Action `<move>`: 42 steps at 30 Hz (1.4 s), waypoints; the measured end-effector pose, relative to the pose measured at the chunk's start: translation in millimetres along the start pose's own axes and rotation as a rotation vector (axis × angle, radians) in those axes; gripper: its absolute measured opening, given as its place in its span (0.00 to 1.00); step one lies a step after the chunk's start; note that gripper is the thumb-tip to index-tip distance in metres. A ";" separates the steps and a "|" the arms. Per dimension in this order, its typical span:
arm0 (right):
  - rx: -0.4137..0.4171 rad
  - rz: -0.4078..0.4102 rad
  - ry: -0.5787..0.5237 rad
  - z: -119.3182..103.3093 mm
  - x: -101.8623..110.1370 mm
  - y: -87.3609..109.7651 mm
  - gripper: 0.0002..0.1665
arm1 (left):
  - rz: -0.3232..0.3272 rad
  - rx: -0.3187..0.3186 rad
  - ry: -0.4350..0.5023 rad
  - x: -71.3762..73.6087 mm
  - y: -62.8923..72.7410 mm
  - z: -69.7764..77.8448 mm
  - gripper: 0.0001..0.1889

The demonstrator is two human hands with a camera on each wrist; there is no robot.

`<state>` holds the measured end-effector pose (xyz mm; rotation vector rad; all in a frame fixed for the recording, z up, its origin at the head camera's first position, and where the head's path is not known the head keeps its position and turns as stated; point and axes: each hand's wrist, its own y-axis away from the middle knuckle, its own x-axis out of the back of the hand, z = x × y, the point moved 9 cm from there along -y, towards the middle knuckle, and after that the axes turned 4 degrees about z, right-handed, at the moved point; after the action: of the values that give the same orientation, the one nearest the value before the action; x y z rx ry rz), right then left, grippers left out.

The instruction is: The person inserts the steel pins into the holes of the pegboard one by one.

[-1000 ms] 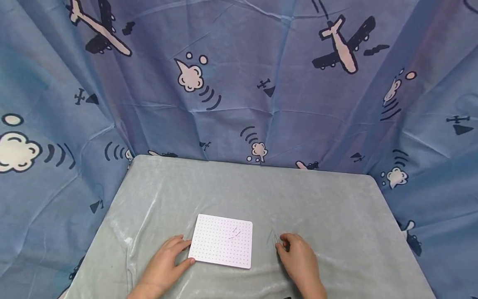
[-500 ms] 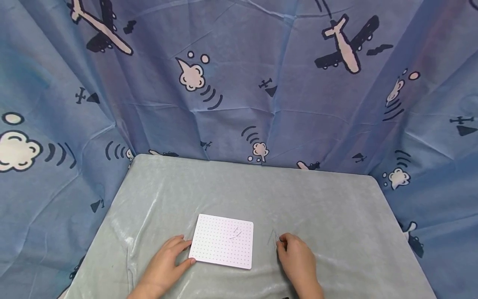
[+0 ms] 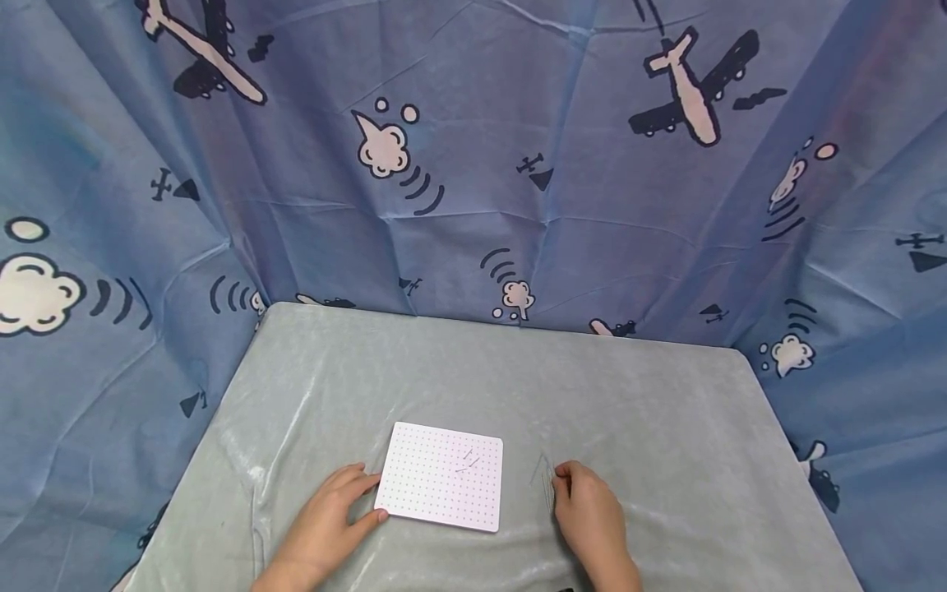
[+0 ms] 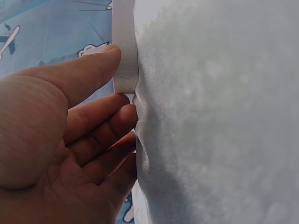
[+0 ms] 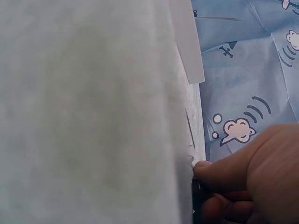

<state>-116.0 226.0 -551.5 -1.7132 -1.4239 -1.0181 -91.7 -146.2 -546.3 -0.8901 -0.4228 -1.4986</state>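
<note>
A white board (image 3: pixel 438 481) with rows of small holes lies on the cloth. Three thin dark pins (image 3: pixel 468 460) show on its right half. My left hand (image 3: pixel 330 522) holds the board's near left corner, thumb at the front edge and fingers at the left side. In the left wrist view the thumb (image 4: pixel 105 63) presses the board's edge (image 4: pixel 126 70). Right of the board lies a small bunch of thin metal pins (image 3: pixel 548 492). My right hand (image 3: pixel 590 510) is down at them, fingers curled and thumb beside the bunch; I cannot tell whether it pinches one.
A grey cloth (image 3: pixel 651 427) with soft folds covers the table. A couple more thin pins (image 3: pixel 538 469) lie just beyond the bunch. Blue curtains (image 3: pixel 459 164) printed with aeroplanes and clouds hang behind the table and along both sides.
My right thumb and forefinger have drawn closer together, and the hand has shifted slightly at the pins, leaving more of the bunch in sight. My left hand and the board stay put.
</note>
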 end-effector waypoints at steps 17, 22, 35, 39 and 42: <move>0.032 0.058 -0.103 -9.1 19.0 3.7 0.07 | 0.006 -0.015 0.004 0.9 0.2 1.1 0.24; 0.085 0.136 -0.260 -24.9 26.7 5.2 0.05 | 0.009 -0.017 0.005 1.3 0.0 1.5 0.24; 0.236 0.158 -0.644 -75.6 9.6 16.3 0.13 | -0.006 -0.011 0.000 0.5 1.6 -2.3 0.24; 0.303 0.131 -0.650 -87.4 -0.1 17.5 0.14 | 0.000 -0.021 0.006 0.6 1.0 -2.3 0.24; 0.342 0.115 -0.627 -94.4 -7.8 18.4 0.15 | 0.006 -0.023 0.010 1.1 0.8 -1.8 0.24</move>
<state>-112.2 136.8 -515.0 -1.9009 -1.7250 -0.1430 -91.3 -148.4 -546.9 -0.9005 -0.3958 -1.5049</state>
